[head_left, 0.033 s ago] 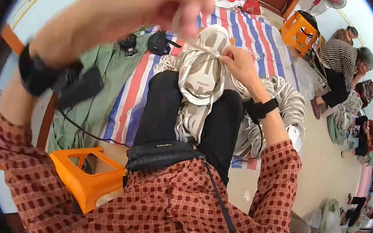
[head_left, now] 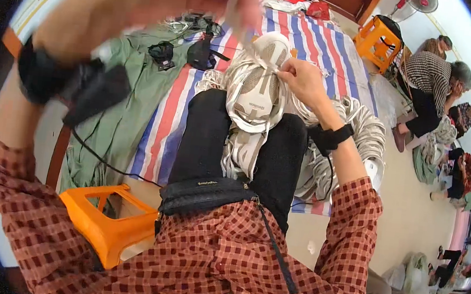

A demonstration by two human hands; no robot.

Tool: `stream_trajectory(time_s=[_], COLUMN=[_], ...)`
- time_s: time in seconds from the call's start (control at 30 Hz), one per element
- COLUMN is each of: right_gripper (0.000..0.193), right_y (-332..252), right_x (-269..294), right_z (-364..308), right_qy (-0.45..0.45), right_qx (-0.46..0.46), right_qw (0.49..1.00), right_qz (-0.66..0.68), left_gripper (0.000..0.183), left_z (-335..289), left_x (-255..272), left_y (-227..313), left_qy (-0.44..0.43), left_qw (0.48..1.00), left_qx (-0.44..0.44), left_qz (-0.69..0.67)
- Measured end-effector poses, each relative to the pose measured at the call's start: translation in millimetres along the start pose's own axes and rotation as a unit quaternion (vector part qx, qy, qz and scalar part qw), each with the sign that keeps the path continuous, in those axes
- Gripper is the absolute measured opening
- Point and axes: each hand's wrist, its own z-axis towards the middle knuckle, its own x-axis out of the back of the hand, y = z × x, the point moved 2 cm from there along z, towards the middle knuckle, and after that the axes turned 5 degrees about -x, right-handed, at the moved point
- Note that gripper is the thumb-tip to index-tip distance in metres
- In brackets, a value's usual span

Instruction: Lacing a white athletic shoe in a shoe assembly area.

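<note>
A white and beige lace-up shoe (head_left: 253, 102) rests on my thighs, toe pointing away from me. My right hand (head_left: 304, 81) pinches a pale shoelace (head_left: 262, 59) beside the shoe's far part. Raised high over the far left of the shoe, my left hand (head_left: 218, 1) is blurred; its fingers are closed on the same lace, which runs taut down to the shoe. Between my legs hangs more beige and white shoe material (head_left: 240, 154), partly hidden by the shoe.
Bundled whitish laces (head_left: 362, 125) lie right of my knee. A striped sheet (head_left: 164, 123) covers the floor, with green cloth (head_left: 116, 116) at left. An orange stool (head_left: 111, 231) stands by my left hip, another orange stool (head_left: 364, 43) far right. Several people sit at right.
My left hand has risen slightly, drawing the lace up with it. My right hand stays at almost the same spot, and the shoe has hardly moved.
</note>
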Motion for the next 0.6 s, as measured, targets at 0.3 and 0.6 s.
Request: stream_trajectory(time_s=[0.3,0.6], right_gripper=[0.025,0.019], right_y=[-10,3], right_x=[35,24], right_z=[20,19], right_qy=[-0.2,-0.282], right_qx=[0.041,-0.007], right_qw=[0.976,0.951], right_qz=[-0.072,0.123], left_gripper=[0.036,0.035], left_z=[134,146], left_x=[5,9], left_y=[-301,-306], left_qy=[0.19,0.188], left_qw=[0.902,0.89], left_qx=[-0.309,-0.306], left_qz=[-0.235,-0.282])
